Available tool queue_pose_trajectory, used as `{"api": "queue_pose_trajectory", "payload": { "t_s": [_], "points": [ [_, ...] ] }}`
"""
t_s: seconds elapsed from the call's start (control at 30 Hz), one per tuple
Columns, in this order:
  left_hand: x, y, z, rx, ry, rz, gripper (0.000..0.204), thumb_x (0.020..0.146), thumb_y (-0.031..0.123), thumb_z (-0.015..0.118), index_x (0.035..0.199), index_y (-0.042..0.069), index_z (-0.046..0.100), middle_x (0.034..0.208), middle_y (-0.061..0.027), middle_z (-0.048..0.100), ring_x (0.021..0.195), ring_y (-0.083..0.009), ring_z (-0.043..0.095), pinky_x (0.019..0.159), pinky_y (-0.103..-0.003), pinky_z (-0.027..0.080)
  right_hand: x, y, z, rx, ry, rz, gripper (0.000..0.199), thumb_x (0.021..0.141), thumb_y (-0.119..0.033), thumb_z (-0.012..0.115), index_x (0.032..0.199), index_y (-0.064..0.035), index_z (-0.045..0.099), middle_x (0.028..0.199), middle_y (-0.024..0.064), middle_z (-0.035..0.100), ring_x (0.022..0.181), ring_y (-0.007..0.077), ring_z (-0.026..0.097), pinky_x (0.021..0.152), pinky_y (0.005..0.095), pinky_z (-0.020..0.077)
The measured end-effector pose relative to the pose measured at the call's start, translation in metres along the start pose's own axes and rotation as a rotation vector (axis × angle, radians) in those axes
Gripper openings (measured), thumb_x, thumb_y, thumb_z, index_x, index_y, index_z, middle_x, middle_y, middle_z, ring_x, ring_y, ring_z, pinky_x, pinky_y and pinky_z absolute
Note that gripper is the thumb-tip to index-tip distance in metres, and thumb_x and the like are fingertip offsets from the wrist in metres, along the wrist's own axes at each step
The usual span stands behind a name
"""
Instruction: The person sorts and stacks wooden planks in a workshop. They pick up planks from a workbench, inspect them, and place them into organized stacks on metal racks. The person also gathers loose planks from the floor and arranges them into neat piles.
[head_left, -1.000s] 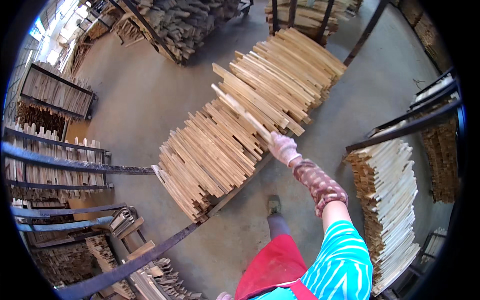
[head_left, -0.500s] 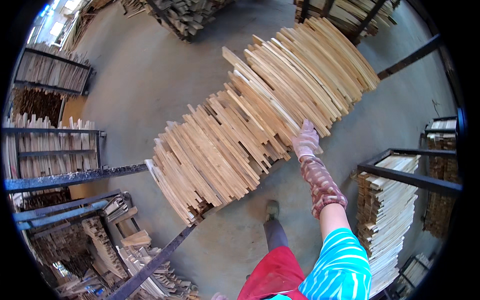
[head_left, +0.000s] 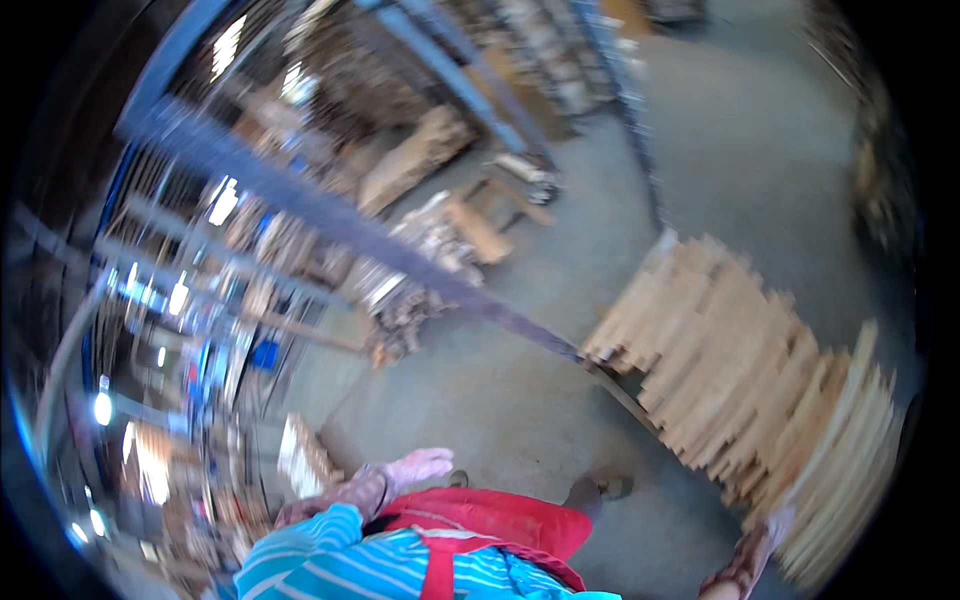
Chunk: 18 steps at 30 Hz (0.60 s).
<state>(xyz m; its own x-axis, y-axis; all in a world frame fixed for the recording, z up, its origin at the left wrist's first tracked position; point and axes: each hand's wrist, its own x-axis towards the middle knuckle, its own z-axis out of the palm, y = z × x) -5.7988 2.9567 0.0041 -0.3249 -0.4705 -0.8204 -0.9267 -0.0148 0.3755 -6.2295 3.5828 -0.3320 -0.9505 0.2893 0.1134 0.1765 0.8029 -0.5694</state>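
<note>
Stack of wooden strips [head_left: 720,360] has been shifted from mid-view to the right by a leftward head turn, so handling is judged to be briefly paused. Left hand [head_left: 418,467] is held released, fingers extended, well apart from the stack; right hand [head_left: 779,526] is seen blurred at the stack's near edge, and whether a strip is grasped cannot be told. No brand, label or writing can be read.
</note>
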Motion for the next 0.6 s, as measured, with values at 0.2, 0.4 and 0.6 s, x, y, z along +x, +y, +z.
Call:
{"api": "queue_pose_trajectory", "payload": {
  "t_s": [0.2, 0.4, 0.6],
  "points": [
    [-0.042, -0.101, -0.041, -0.129, 0.228, -0.039, 0.053, 0.096, 0.034, 0.065, 0.139, 0.003, 0.057, 0.124, -0.0101, 0.068, 0.111, -0.0199, 0.062, 0.099, -0.035, 0.049, -0.086, -0.125, 0.000, -0.060, -0.352, -0.589, 0.035, 0.083, -0.021, 0.070, 0.115, -0.0068, 0.067, 0.096, 0.0141, 0.070, 0.082, 0.0327, 0.069, 0.073, 0.0430, 0.0569],
    [-0.103, -0.233, -0.087, -0.380, 0.387, -0.057, 0.047, 0.095, 0.035, 0.062, 0.130, 0.004, 0.064, 0.128, -0.0146, 0.066, 0.120, -0.0265, 0.060, 0.099, -0.038, 0.049, -0.304, -0.316, 0.120, -0.699, -1.429, -1.403, 0.036, 0.078, -0.024, 0.077, 0.109, -0.0059, 0.072, 0.104, 0.0230, 0.072, 0.094, 0.0412, 0.071, 0.084, 0.0468, 0.0570],
    [-0.044, -0.439, -0.117, -0.674, 0.324, -0.164, 0.039, 0.093, 0.035, 0.062, 0.121, 0.008, 0.069, 0.112, -0.0135, 0.071, 0.098, -0.0287, 0.069, 0.084, -0.040, 0.057, -0.562, -0.581, 0.130, 0.077, -1.615, -0.255, 0.027, 0.084, -0.023, 0.066, 0.102, -0.0033, 0.071, 0.081, 0.0115, 0.070, 0.068, 0.0249, 0.067, 0.065, 0.0375, 0.0548]
  ]
}}
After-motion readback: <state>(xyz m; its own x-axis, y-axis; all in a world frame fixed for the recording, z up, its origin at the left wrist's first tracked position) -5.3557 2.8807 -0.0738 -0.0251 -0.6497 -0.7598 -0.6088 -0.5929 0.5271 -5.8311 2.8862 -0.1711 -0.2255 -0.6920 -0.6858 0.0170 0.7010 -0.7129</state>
